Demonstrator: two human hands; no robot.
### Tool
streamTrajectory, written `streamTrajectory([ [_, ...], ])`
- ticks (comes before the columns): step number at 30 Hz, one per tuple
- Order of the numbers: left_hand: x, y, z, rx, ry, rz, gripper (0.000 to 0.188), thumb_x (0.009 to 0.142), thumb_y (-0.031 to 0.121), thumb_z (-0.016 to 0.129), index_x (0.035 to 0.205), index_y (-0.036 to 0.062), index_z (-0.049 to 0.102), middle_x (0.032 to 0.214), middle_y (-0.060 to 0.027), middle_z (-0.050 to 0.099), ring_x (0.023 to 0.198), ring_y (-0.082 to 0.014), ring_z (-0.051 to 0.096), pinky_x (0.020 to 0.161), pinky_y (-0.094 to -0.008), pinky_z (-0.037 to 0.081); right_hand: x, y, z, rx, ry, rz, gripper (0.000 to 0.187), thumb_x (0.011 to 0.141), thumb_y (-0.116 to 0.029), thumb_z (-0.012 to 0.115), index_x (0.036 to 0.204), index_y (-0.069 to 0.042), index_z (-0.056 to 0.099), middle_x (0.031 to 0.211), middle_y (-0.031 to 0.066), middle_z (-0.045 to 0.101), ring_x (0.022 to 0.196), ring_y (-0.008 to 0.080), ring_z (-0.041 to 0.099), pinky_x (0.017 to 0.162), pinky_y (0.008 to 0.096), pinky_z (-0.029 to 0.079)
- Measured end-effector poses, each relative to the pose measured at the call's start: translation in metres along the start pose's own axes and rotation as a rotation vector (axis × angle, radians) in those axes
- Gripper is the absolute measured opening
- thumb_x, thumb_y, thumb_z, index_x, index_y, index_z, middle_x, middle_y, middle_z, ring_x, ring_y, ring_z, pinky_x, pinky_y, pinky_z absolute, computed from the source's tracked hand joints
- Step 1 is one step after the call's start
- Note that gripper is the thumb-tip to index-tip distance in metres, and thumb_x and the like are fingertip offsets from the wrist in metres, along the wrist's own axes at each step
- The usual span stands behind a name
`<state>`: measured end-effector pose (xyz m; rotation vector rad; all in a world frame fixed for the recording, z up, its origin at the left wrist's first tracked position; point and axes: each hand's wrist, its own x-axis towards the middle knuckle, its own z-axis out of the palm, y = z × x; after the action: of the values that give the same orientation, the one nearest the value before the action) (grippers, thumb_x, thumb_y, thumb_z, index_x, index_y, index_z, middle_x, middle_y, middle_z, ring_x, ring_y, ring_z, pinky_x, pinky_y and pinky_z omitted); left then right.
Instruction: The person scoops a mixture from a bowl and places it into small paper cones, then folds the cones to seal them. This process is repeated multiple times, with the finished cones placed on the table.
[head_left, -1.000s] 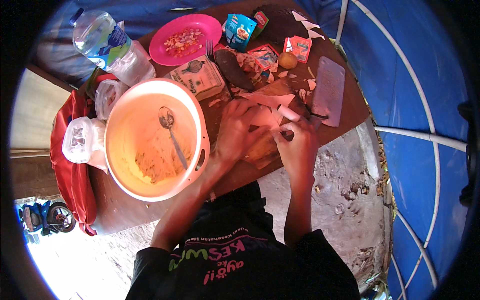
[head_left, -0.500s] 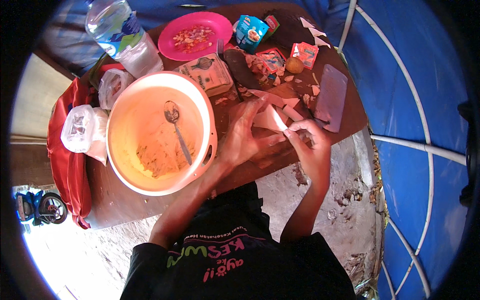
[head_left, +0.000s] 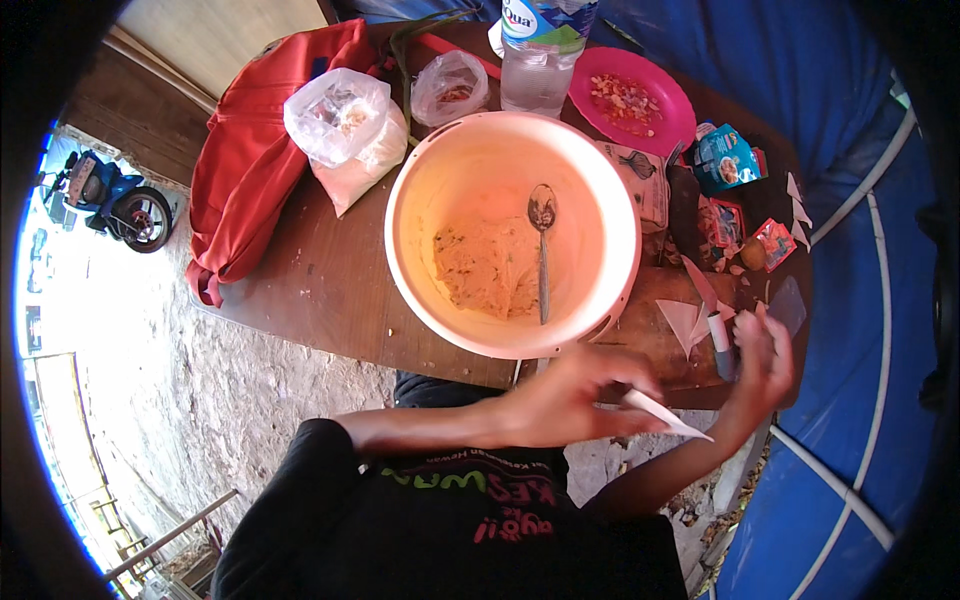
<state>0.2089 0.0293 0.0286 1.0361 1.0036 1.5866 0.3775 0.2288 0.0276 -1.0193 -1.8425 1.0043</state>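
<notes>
My left hand (head_left: 590,395) is closed on a thin white pointed wrapper (head_left: 668,413), held between thumb and fingers over the table's near edge. My right hand (head_left: 762,360) hovers by the right end of the wooden board (head_left: 640,350), its fingers loosely curled and apart, slightly blurred, with nothing visible in them. Just left of it lies a knife (head_left: 703,287) with a pale handle. More white triangular wrapper sheets (head_left: 680,322) rest on the board. Left of the board stands a large pale tub (head_left: 400,235) holding a light dough-like mixture (head_left: 485,270) and a metal spoon (head_left: 542,245).
Behind the tub stand a water bottle (head_left: 540,75) and a pink plate of chopped bits (head_left: 680,110). Small packets (head_left: 728,160) and peelings lie at right. Bags of powder (head_left: 365,165) and a red cloth item (head_left: 245,165) are at left. A blue tarp (head_left: 840,330) hangs at right.
My hands have separated. The left has drawn toward my body with a white wrapper; the right has moved away to the right. The view has turned, shifting the table.
</notes>
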Motion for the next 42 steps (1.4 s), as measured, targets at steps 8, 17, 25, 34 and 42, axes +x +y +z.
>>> streamTrajectory([
  [8,-0.048,0.055,-0.138,0.171,0.984,0.255,0.02,0.094,0.014,0.068,0.105,-0.0016,0.072,0.095,-0.0022,0.073,0.087,-0.0076,0.064,0.086,-0.0223,0.046,0.026,0.064,-0.007,-0.702,-0.304,0.048,0.032,0.081,-0.001,0.068,0.113,-0.001,0.065,0.104,0.0131,0.069,0.097,0.0173,0.065,0.078,0.0369,0.053],
  [17,-0.043,0.017,-0.169,-0.049,0.891,0.252,0.032,0.101,0.023,0.059,0.116,-0.0031,0.07,0.104,-0.0032,0.073,0.092,-0.0083,0.064,0.086,-0.0235,0.047,0.017,-0.029,0.003,-0.236,-0.197,-0.096,0.035,0.092,0.0,0.062,0.127,0.005,0.063,0.12,0.0128,0.069,0.103,0.0182,0.065,0.091,0.0328,0.051],
  [25,-0.033,0.01,-0.157,-0.239,0.885,0.284,0.042,0.105,0.029,0.049,0.124,-0.0057,0.063,0.11,-0.0092,0.07,0.094,-0.0124,0.066,0.086,-0.026,0.051,0.009,-0.118,0.145,-0.297,-0.948,-0.239,0.031,0.098,-0.013,0.059,0.124,0.002,0.064,0.102,0.0168,0.071,0.086,0.02,0.066,0.076,0.0315,0.051],
  [34,-0.031,0.01,-0.158,-0.23,0.919,0.266,0.038,0.103,0.025,0.057,0.128,-0.0036,0.063,0.112,-0.0044,0.069,0.099,-0.0077,0.061,0.088,-0.0243,0.048,0.017,-0.112,0.192,-0.506,-1.138,-0.308,0.028,0.097,-0.017,0.061,0.113,0.005,0.068,0.099,0.0281,0.068,0.093,0.0365,0.07,0.083,0.0398,0.051],
  [42,-0.03,0.01,-0.158,-0.209,0.898,0.284,0.037,0.103,0.023,0.057,0.128,-0.0035,0.064,0.114,-0.005,0.068,0.099,-0.0083,0.061,0.09,-0.0246,0.048,0.005,-0.124,0.198,-0.573,-1.179,-0.239,0.027,0.096,-0.014,0.061,0.114,0.006,0.068,0.098,0.0276,0.069,0.089,0.0361,0.071,0.081,0.0375,0.052],
])
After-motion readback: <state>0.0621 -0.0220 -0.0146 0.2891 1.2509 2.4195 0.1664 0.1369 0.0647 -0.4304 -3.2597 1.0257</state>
